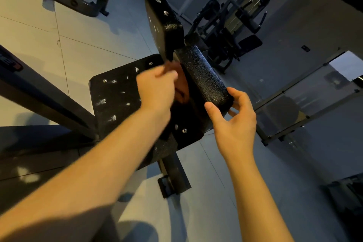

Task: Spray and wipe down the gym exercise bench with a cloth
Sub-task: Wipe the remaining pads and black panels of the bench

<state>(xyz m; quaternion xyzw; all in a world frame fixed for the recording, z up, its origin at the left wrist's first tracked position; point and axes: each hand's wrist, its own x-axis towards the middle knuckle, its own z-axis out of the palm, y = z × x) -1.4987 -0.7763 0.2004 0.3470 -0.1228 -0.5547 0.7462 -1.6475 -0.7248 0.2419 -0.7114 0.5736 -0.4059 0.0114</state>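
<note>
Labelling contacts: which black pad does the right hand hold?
The narrow pebbled pad, gripped at its near end by the right hand; the flat scuffed pad and upright pad aren't.

1. The left forearm stretches forward, bare. The left hand [157, 89] is blurred, its back facing up and its fingers curled; its grip is unclear.
2. The right hand [233, 122] grips the bench pad [202, 76] at its end, thumb near, fingers [236, 95] behind.

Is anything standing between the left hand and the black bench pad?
Nothing visible does. The left hand is blurred, right beside the pad; the right hand grips the pad's near end, off to the side, not in the path.
</note>
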